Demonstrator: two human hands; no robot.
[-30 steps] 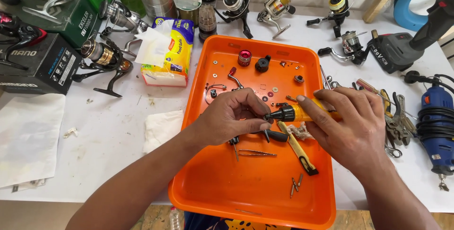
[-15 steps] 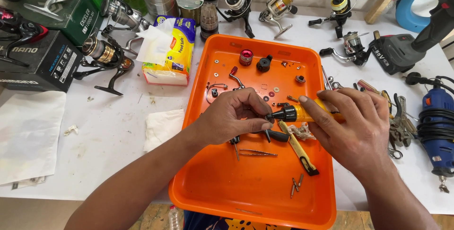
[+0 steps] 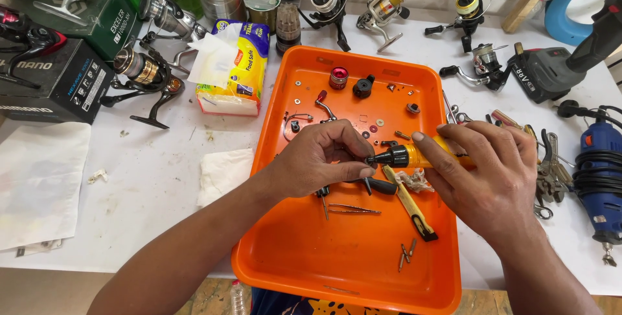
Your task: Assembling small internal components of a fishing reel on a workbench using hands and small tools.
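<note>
head view: right hand [image 3: 492, 175] grips the yellow screwdriver [image 3: 414, 156] over the orange tray [image 3: 343, 276]; left hand [image 3: 321, 163] pinches its black tip. likely step: bit fitting. next move calls for steady alignment.

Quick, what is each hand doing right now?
Left hand: closed, fingertips pinching the black tip of the yellow driver; whether it holds a small part cannot be told.
Right hand: closed around the yellow driver.
</note>
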